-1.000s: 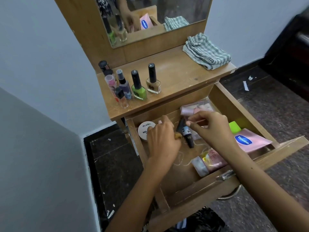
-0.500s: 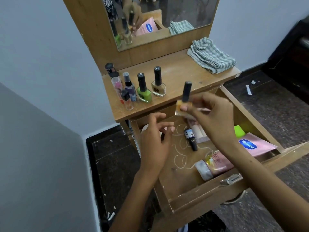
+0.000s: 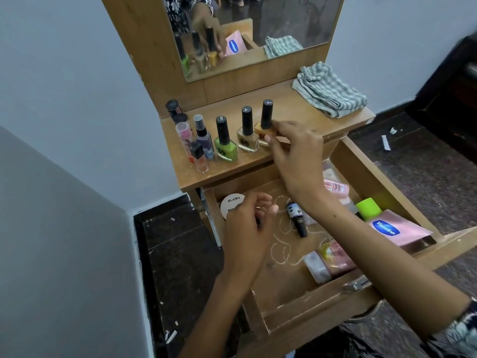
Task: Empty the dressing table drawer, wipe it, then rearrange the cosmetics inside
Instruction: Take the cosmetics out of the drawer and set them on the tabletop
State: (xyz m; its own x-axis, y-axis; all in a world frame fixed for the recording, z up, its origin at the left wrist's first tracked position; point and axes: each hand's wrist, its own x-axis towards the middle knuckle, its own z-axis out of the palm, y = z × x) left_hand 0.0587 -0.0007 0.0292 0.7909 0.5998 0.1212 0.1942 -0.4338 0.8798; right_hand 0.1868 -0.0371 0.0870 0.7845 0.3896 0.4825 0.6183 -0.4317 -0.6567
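The right hand (image 3: pixel 296 156) is up at the worktop (image 3: pixel 296 112), and its fingers pinch the bottom of an orange nail polish bottle (image 3: pixel 265 122). The bottle stands straight up on the worktop, just beside the tan nail polish bottle (image 3: pixel 247 133). On the other side of the tan bottle is a green nail polish bottle (image 3: pixel 225 140). Past the green one is a little group of spray bottles and tubes (image 3: pixel 192 135), close together.

The drawer (image 3: pixel 361 177) is pulled out below the worktop. The left hand (image 3: pixel 247 228) hangs over the drawer with its fingers loosely curled. It holds nothing. Part of a round white jar (image 3: pixel 231 204) peeks out from behind this hand.

More things lie in the drawer. A small dark bottle (image 3: pixel 296 218) lies on its side near the middle, between the two arms. A pink Vaseline pack (image 3: pixel 397 228) sits in the corner far from the white jar, with a bright green cap (image 3: pixel 367 208) just beside it. A pink tube with a white cap (image 3: pixel 327 262) lies by the drawer's front wall. White scribbles mark the drawer floor.

A striped cloth (image 3: pixel 327 91) lies folded on the worktop, well apart from the bottles. A mirror (image 3: pixel 258 29) stands at the back.
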